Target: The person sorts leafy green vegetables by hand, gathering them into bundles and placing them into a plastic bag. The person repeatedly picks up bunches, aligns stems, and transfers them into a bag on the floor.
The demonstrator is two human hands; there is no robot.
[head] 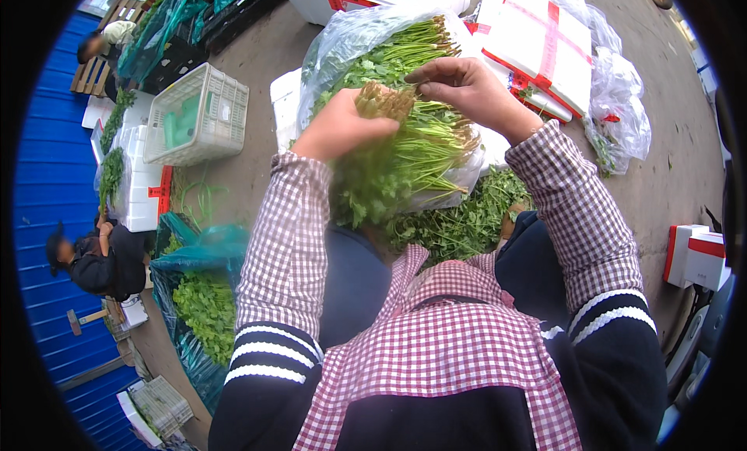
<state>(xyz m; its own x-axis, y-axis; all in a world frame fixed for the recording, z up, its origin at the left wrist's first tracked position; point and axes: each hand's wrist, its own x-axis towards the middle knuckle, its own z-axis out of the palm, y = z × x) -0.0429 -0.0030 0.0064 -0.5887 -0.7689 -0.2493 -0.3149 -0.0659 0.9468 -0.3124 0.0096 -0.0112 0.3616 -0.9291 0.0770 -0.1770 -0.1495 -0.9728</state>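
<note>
My left hand (pixel 344 124) is closed around a bunch of leafy coriander (pixel 385 101), its pale brown root ends turned up. The bunch's leaves hang down, blurred, below that hand. At the side of these roots, my right hand (pixel 467 92) has thumb and forefinger bent together, with something thin, seemingly a root or stem, pinched at the tips. Beneath both hands lies a pile of coriander (pixel 432 165), stems pointing right, on a clear plastic bag (pixel 327 45) over white foam. Loose greens (pixel 467 223) are heaped on the ground between my legs.
A white plastic crate (pixel 224 115) stands to the left, near a teal bag (pixel 198 255) of greens. Taped foam boxes (pixel 537 36) and clear plastic bags (pixel 621 101) sit at the right. Two people (pixel 108 258) (pixel 102 45) are at the far left, with a hammer (pixel 87 318) nearby.
</note>
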